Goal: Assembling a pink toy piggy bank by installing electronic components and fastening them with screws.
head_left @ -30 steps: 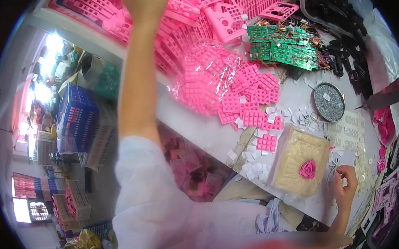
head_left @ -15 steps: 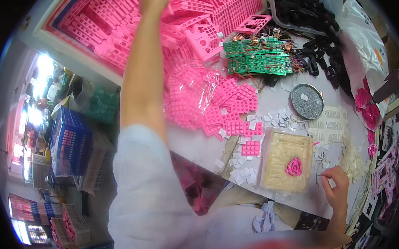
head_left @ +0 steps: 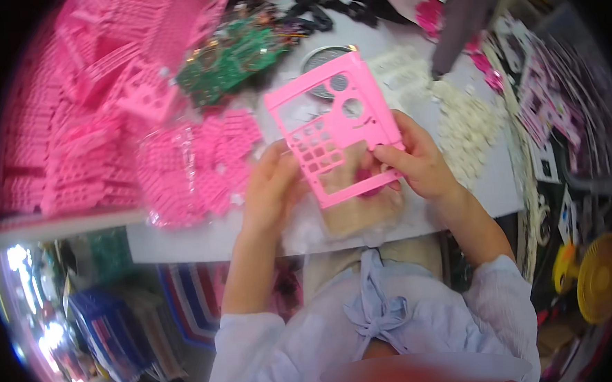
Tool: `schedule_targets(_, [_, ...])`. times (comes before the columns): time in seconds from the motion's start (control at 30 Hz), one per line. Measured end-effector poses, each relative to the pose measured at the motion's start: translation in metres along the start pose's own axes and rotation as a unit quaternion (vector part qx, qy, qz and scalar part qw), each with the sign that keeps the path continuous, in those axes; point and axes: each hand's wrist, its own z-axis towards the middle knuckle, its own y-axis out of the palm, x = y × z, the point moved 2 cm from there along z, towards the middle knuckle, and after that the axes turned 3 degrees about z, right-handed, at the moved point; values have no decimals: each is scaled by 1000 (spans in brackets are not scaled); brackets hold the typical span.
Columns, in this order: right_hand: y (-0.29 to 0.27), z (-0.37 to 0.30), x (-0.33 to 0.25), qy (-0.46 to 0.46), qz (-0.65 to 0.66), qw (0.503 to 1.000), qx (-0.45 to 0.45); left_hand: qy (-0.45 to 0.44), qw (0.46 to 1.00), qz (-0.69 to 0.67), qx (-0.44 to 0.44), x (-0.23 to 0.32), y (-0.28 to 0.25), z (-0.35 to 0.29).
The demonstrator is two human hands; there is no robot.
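A pink plastic casing panel [head_left: 330, 126] is tilted up over the table's near edge. It has a grid of small square holes, round holes and a large rectangular opening. My right hand [head_left: 425, 162] grips its lower right side, thumb on the front face. At the left edge is my left hand [head_left: 271, 186], blurred, its fingertips partly behind the panel; whether it grips or only touches does not show. Under the panel lies a beige wrapped pad [head_left: 363, 219], with a pink piece [head_left: 369, 181] partly visible through the opening.
Stacked pink casing panels [head_left: 61, 134] fill a bin at left. Beside it lie a bag of pink keypad pieces [head_left: 170, 174] and green circuit boards [head_left: 233, 60]. A round tin [head_left: 320, 59] is partly hidden behind the panel. Off-white small parts [head_left: 465, 127] are heaped at right.
My left hand has come back from the pink bin to the near table edge. A pink panel is now in my right hand, which has risen from beside the pad. The view has shifted.
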Motion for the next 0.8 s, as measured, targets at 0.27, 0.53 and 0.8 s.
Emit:
schedule_targets(0.27, [-56, -65, -4, -31, -315, 948, 33, 40, 995, 77, 41, -42, 15, 1])
schedule_targets(0.53, [-335, -161, -178, 76, -724, 429, 535, 36, 992, 77, 98, -24, 0, -22])
schedule_targets(0.8, [-406, -181, -152, 49, -590, 495, 637, 105, 983, 84, 123, -26, 13, -24])
